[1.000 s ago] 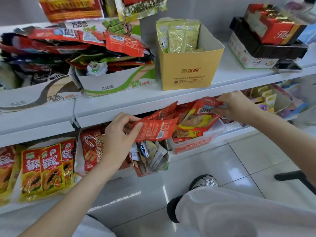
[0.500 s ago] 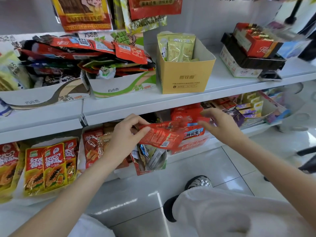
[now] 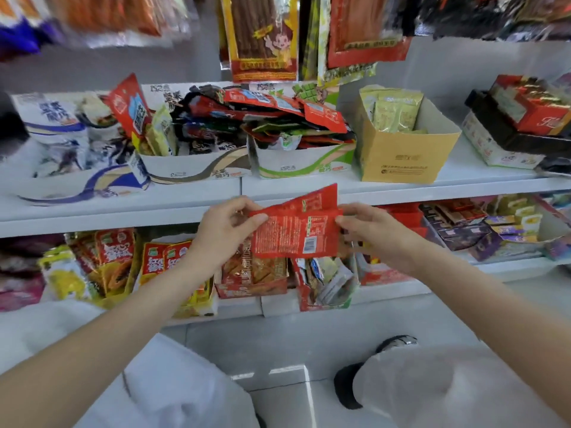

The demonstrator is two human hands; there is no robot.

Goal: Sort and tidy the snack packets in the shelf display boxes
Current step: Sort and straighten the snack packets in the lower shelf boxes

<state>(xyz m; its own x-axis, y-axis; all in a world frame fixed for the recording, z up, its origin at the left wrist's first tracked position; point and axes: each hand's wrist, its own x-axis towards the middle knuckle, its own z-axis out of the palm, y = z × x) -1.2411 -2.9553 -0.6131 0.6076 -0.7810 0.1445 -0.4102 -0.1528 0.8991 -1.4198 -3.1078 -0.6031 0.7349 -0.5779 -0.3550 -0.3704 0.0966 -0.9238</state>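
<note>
Red snack packets [image 3: 293, 230], a small stack with their printed backs toward me, are held up in front of the edge of the upper shelf [image 3: 401, 188]. My left hand [image 3: 225, 233] pinches their left edge. My right hand [image 3: 370, 233] grips their right edge between fingers and thumb. Behind and above, a white-and-green display box [image 3: 302, 162] overflows with a pile of red packets [image 3: 278, 106]. Below the hands, a torn red display box [image 3: 324, 285] on the lower shelf holds mixed small packets.
A yellow cardboard box [image 3: 401, 156] with green packets stands right of the pile. White display boxes [image 3: 191, 169] sit to the left. Purple and yellow packs [image 3: 494, 230] fill the lower right shelf. Long packets [image 3: 262, 38] hang above. My knees and a shoe [image 3: 398, 341] are below.
The right hand let go of the packet it put in the lower box and took the right edge of the red packets. Both hands lifted them up to the upper shelf's edge.
</note>
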